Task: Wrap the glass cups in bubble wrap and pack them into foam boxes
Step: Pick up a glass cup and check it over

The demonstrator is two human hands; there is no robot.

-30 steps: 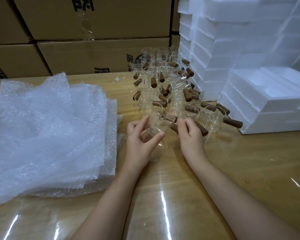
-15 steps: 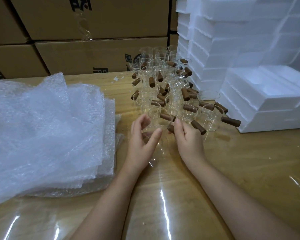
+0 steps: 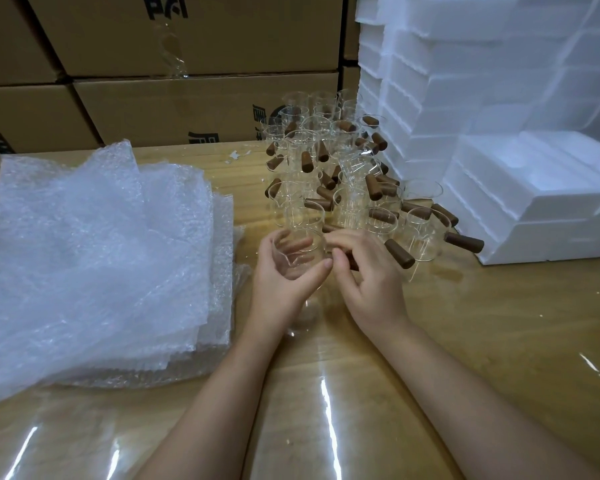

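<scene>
Clerk: Entry one: the held glass cup. Where was it?
Checker: Inside the left hand's grip, thumb on the near wall, fingers showing through the far wall, spout on its outboard side. Whether its base touched the desk could not be told.
Clerk: The right hand?
Checker: Just beside that grip, touching the cup. Its own grip was narrow: thumb and forefinger pinched the wooden handle, other fingers loosely curled, wrist bent inward, both forearms converging from the near edge.
Clerk: Reason for a two-handed hold?
Checker: Judged: glass was slick and the handle made it lopsided, so one hand cradled the body while the other steadied the handle, singling the cup out for wrapping.
Clerk: Entry two: unwrapped stock.
Checker: Bare handled cups, crowded just beyond the grip, handles pointing every way. Close, probably for a short reach.
Clerk: Entry three: wrapping.
Checker: A stack of bubble wrap sheets, outboard of the left grip, within its easy sweep.
Clerk: Entry four: packing.
Checker: Stacked foam boxes, beyond and outboard of the right grip, an open recess uppermost. Also cardboard cartons, well behind everything.
</scene>
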